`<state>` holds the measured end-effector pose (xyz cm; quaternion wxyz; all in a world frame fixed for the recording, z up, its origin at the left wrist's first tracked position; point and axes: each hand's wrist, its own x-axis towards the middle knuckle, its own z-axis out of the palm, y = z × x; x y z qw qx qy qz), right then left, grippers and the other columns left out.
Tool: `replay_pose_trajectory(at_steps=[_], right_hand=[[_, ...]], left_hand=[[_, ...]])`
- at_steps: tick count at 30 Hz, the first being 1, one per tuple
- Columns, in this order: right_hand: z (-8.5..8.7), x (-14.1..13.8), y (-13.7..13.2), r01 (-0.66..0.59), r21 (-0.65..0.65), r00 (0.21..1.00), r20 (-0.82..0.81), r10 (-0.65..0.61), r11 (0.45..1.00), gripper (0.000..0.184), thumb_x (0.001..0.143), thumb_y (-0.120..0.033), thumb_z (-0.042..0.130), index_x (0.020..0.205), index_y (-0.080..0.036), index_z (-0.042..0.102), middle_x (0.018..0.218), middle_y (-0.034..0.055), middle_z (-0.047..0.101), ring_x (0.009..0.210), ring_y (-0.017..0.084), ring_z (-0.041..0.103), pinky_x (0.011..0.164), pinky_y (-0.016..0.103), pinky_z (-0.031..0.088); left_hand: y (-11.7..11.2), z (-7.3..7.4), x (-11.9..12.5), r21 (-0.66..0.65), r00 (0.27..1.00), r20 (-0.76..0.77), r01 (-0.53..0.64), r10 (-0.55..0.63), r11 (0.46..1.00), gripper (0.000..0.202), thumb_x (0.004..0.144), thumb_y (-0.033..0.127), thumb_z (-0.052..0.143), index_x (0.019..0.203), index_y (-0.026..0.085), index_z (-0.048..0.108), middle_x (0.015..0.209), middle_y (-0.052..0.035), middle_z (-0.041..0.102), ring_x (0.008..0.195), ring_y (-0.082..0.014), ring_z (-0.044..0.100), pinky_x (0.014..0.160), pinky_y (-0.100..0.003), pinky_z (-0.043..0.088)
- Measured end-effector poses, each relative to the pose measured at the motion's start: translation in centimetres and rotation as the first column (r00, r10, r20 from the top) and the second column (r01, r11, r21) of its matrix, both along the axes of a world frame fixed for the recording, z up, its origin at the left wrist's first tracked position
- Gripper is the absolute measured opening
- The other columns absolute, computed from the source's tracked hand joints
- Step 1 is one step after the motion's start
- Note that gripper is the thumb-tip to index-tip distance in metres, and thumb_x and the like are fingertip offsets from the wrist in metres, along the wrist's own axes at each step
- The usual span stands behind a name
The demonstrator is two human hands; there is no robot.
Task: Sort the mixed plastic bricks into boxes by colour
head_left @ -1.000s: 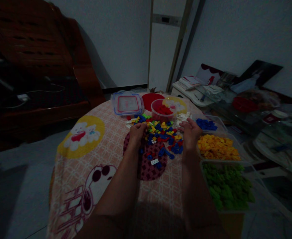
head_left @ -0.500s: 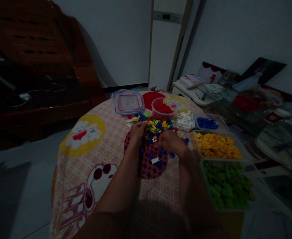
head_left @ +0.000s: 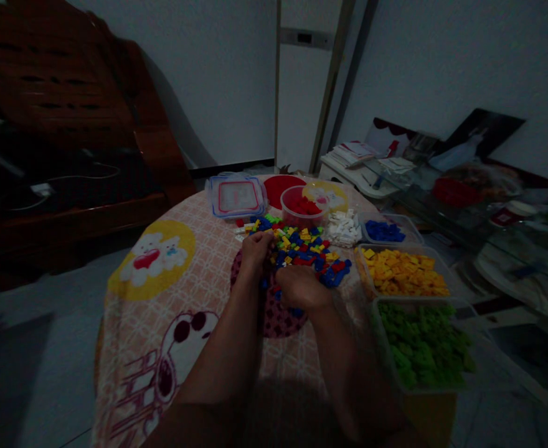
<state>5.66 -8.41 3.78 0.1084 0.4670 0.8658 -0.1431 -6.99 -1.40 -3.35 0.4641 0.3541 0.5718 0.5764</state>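
A loose pile of small building blocks [head_left: 302, 239] in blue, yellow, red, green and white lies on the patterned tablecloth [head_left: 218, 255]. My left hand [head_left: 256, 251] is at the pile's left edge, its fingers curled together; whatever is between the fingertips is too dark and small to make out. Nearer to me, my right hand [head_left: 301, 287] reaches leftward over the dark pink circle [head_left: 278, 326] on the cloth. Its fingers are bent and pressed together, and they hide what they may hold. A few blue blocks [head_left: 295, 312] show beneath it.
A round tub of red blocks [head_left: 303, 219] stands behind the pile, beside a heap of white blocks [head_left: 344, 228]. Along the right are boxes of blue [head_left: 385, 231], yellow [head_left: 405, 272] and green blocks [head_left: 423, 348]. A clear lid [head_left: 238, 196] lies at back left.
My right hand has moved left and nearer to me, uncovering red and blue blocks at the pile's right. The white block in front no longer shows. My left hand has stayed at the pile.
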Motion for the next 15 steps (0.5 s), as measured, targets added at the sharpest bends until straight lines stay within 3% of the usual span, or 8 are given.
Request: replay_pose_trajectory(at_steps=[3,7,10,12,15], right_hand=[[0.1,0.9,0.5,-0.029,0.026,0.999,-0.038,0.030,0.999,0.026,0.081,-0.014,0.061,0.104,-0.014,0.073,0.108,0.0176,0.075,0.104,0.028,0.071,0.082,0.031,0.053],[0.3,2.7,1.8,0.036,0.033,0.991,-0.132,-0.031,0.999,0.021,0.083,-0.012,0.055,0.090,-0.012,0.076,0.094,0.0145,0.077,0.090,0.023,0.072,0.074,0.025,0.050],[0.5,4.3,2.7,0.103,-0.078,0.961,-0.249,-0.119,0.992,0.020,0.075,-0.006,0.057,0.071,-0.014,0.074,0.070,0.0063,0.074,0.073,0.018,0.070,0.067,0.021,0.047],[0.5,5.3,3.1,0.172,-0.180,0.907,-0.354,-0.227,0.968,0.020,0.071,-0.005,0.056,0.067,-0.015,0.073,0.057,0.0015,0.067,0.060,0.015,0.066,0.059,0.020,0.045],[0.0,6.6,3.7,0.296,-0.275,0.763,-0.509,-0.400,0.915,0.019,0.069,-0.008,0.055,0.070,-0.015,0.073,0.050,-0.0016,0.062,0.048,0.013,0.061,0.050,0.020,0.044]], left_hand=[[0.0,-0.1,0.0,-0.007,1.000,-0.005,0.004,-0.004,1.000,0.030,0.077,0.039,0.064,0.058,0.018,0.053,0.046,0.0057,0.045,0.037,-0.0066,0.035,0.039,-0.020,0.024],[0.1,-0.2,0.0,0.006,0.999,-0.035,-0.006,0.006,1.000,0.028,0.077,0.037,0.064,0.059,0.017,0.056,0.050,0.0048,0.050,0.039,-0.0062,0.037,0.041,-0.019,0.026],[0.1,-0.1,0.1,0.009,0.999,-0.038,-0.016,0.016,1.000,0.026,0.076,0.035,0.064,0.060,0.017,0.057,0.051,0.0045,0.051,0.041,-0.0065,0.039,0.042,-0.019,0.027],[0.1,0.0,0.1,-0.002,0.999,-0.032,-0.021,0.021,1.000,0.027,0.076,0.035,0.065,0.058,0.017,0.056,0.050,0.0045,0.051,0.040,-0.0067,0.038,0.041,-0.020,0.027],[0.1,0.1,0.2,-0.006,0.999,-0.029,-0.021,0.021,1.000,0.028,0.077,0.033,0.064,0.057,0.017,0.054,0.049,0.0047,0.050,0.040,-0.0068,0.037,0.041,-0.020,0.026]])
